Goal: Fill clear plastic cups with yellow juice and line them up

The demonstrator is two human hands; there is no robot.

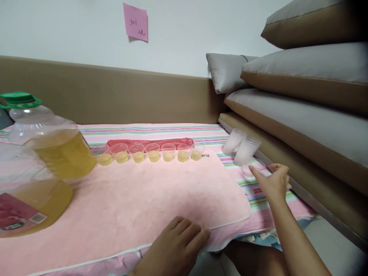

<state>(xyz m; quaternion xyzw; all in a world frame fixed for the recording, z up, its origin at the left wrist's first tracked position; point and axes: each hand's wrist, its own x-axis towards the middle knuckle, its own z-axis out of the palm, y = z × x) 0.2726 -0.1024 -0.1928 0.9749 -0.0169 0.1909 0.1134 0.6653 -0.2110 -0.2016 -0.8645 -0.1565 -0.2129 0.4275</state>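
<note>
My right hand (274, 182) reaches to the right, its thumb and fingers pinched on the rim of an empty clear plastic cup (253, 167) standing on the striped cloth. Just behind it lie two stacks of clear cups (241, 147) on their sides. My left hand (176, 245) rests on the near edge of the pink towel (149, 195), fingers curled loosely and holding nothing. A row of several small cups with yellow liquid (153, 152) stands along the far edge of the towel.
Two large clear jugs of yellow oil, one with a green cap (50, 142) and a nearer one (25, 203), stand at the left. Stacked grey and tan cushions (310, 99) fill the right. A pink note (135, 22) hangs on the wall.
</note>
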